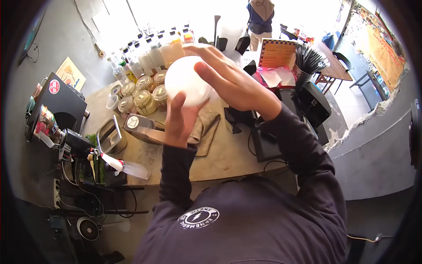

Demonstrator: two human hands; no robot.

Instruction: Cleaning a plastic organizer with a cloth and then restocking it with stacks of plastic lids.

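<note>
A round white object (188,79), overexposed and possibly a container or lid, is raised over the counter between my hands. My left hand (179,115) holds it from below, thumb up along its near side. Fingers spread, my right hand (230,79) reaches over its right side and top; whether the fingertips touch it is unclear. Beneath lies a crumpled brown cloth (207,132). Clip-top glass jars (145,101) stand behind and left of my left hand, with rows of capped bottles (155,54) beyond them.
On the left are a steel container (112,135), a dark box with a round sticker (143,127) and a spray bottle (133,169). Black equipment (311,104) and a holder of black straws (303,74) stand right. A person (260,19) stands beyond the counter (158,171).
</note>
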